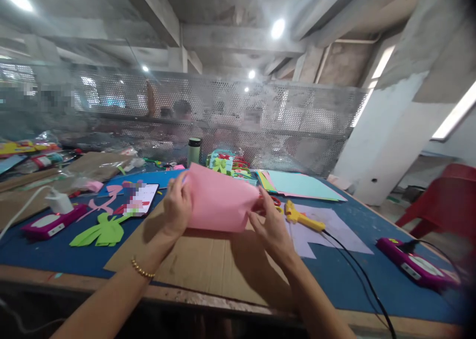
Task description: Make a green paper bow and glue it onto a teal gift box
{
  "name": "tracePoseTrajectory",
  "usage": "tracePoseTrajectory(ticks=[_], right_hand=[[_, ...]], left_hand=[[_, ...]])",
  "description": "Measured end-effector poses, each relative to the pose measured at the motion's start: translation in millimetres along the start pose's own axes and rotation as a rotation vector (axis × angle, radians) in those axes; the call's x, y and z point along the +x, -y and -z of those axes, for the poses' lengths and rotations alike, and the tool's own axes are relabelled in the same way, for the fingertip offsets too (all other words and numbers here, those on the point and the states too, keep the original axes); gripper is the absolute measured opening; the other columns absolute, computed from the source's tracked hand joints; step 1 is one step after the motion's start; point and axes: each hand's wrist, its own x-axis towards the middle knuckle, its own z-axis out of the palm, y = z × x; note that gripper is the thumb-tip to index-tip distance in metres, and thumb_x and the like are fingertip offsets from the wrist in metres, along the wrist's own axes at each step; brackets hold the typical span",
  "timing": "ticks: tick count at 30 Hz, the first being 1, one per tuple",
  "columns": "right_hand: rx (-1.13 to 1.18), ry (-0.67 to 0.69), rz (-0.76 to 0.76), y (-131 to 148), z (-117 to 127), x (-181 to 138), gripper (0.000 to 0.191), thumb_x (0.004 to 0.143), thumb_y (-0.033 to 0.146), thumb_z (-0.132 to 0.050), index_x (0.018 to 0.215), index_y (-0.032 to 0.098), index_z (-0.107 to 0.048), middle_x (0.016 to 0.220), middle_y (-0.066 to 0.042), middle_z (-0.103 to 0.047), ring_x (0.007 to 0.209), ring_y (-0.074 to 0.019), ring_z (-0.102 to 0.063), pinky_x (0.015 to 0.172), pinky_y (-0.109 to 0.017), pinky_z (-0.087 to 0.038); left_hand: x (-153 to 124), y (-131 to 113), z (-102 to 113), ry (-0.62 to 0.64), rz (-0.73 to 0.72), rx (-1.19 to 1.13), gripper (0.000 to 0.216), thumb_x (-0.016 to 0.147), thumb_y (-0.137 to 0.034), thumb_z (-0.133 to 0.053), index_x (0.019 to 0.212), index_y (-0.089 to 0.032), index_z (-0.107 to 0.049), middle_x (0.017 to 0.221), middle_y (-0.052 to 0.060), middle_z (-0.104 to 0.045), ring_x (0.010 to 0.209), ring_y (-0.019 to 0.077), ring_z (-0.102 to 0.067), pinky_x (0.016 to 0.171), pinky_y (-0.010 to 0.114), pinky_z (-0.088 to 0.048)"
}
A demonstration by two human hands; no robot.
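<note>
A pink craft sheet (pixel 221 200) is held up and slightly bowed over a brown cardboard piece (pixel 201 259). My left hand (pixel 178 207) is closed on its left edge, and a gold bead bracelet circles that wrist. At the sheet's lower right edge my right hand (pixel 271 225) pinches it between thumb and fingers. Red-handled scissors (pixel 275 201) show just behind the right hand; whether the hand touches them I cannot tell. Right of them, a yellow glue gun (pixel 303 217) lies on a pale purple sheet (pixel 342 230).
Green cut-out bow shapes (pixel 106 232), a phone (pixel 143 200) and a purple power strip (pixel 55 222) lie left. Stacked coloured sheets (pixel 301 185) and a green bottle (pixel 194 151) stand behind. A second power strip (pixel 416 264) and the glue gun's black cord (pixel 359 264) are right.
</note>
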Motion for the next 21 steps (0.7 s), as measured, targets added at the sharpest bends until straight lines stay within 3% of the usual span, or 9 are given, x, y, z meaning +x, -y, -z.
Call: tracePoseTrajectory(ticks=[3, 5, 7, 8, 9, 12, 16, 21], right_hand=[[0.065, -0.038, -0.003, 2.6, 5.8, 10.0, 0.073, 0.089, 0.026, -0.055, 0.155, 0.020, -0.024, 0.103, -0.009, -0.068, 0.092, -0.0220, -0.065, 0.087, -0.041, -0.053], [0.055, -0.050, -0.016, 0.0, 17.3, 0.5, 0.068, 0.091, 0.029, -0.055, 0.153, 0.020, -0.029, 0.106, -0.010, -0.068, 0.094, -0.0220, -0.065, 0.086, -0.041, -0.053], [0.008, -0.038, -0.051, -5.9, 31.9, -21.6, 0.056, 0.092, 0.031, -0.054, 0.146, 0.020, -0.041, 0.107, -0.010, -0.069, 0.094, -0.0220, -0.066, 0.084, -0.040, -0.054], [-0.030, -0.023, -0.071, -9.3, 39.4, -35.8, 0.049, 0.093, 0.032, -0.053, 0.140, 0.021, -0.048, 0.105, -0.009, -0.069, 0.093, -0.0218, -0.066, 0.083, -0.040, -0.055], [-0.063, 0.009, -0.083, -12.4, 46.6, -51.1, 0.041, 0.094, 0.033, -0.053, 0.133, 0.021, -0.054, 0.104, -0.009, -0.069, 0.092, -0.0217, -0.066, 0.082, -0.039, -0.055], [-0.157, 0.069, -0.093, -17.1, 62.0, -92.5, 0.029, 0.095, 0.033, -0.052, 0.121, 0.023, -0.062, 0.104, -0.008, -0.070, 0.094, -0.0220, -0.067, 0.082, -0.037, -0.057], [-0.256, 0.106, 0.032, -14.6, 65.5, -112.8, 0.031, 0.097, 0.025, -0.051, 0.127, 0.023, -0.058, 0.117, -0.011, -0.065, 0.107, -0.0234, -0.064, 0.089, -0.037, -0.056], [-0.310, 0.175, 0.195, -8.7, 58.2, -91.4, 0.031, 0.097, 0.017, -0.048, 0.127, 0.020, -0.056, 0.123, -0.014, -0.061, 0.111, -0.0250, -0.059, 0.094, -0.042, -0.053]], left_hand=[[7.3, -14.4, 28.2, -0.282, -0.150, -0.003, 0.039, 0.099, -0.023, -0.043, 0.136, -0.013, -0.051, 0.118, 0.016, -0.063, 0.104, 0.0218, -0.061, 0.094, 0.036, -0.048], [-5.4, -29.6, 47.5, -0.340, -0.225, 0.020, 0.041, 0.097, -0.020, -0.048, 0.138, -0.015, -0.049, 0.105, 0.012, -0.064, 0.095, 0.0202, -0.061, 0.090, 0.035, -0.049], [-30.0, -41.9, 61.2, -0.193, -0.370, 0.008, 0.036, 0.095, -0.017, -0.053, 0.131, -0.017, -0.054, 0.098, 0.010, -0.063, 0.093, 0.0212, -0.060, 0.084, 0.034, -0.049], [-44.2, -45.4, 65.2, -0.047, -0.453, -0.026, 0.030, 0.094, -0.014, -0.053, 0.123, -0.017, -0.058, 0.093, 0.009, -0.062, 0.090, 0.0210, -0.059, 0.080, 0.033, -0.049], [-57.9, -46.9, 67.4, 0.180, -0.500, -0.075, 0.027, 0.093, -0.010, -0.050, 0.117, -0.017, -0.060, 0.091, 0.008, -0.061, 0.088, 0.0200, -0.059, 0.080, 0.032, -0.049], [-86.9, -41.8, 66.3, 0.495, -0.549, -0.150, 0.024, 0.093, -0.005, -0.043, 0.098, -0.017, -0.063, 0.085, 0.007, -0.061, 0.081, 0.0197, -0.057, 0.079, 0.036, -0.046], [-93.0, -31.6, 60.0, 0.703, -0.374, -0.153, 0.022, 0.096, -0.011, -0.041, 0.089, -0.018, -0.060, 0.085, 0.006, -0.063, 0.081, 0.0203, -0.058, 0.075, 0.034, -0.047], [-92.2, -29.3, 68.5, 0.743, -0.263, -0.192, 0.022, 0.097, -0.015, -0.040, 0.090, -0.020, -0.060, 0.086, 0.006, -0.066, 0.081, 0.0205, -0.060, 0.073, 0.033, -0.048]])
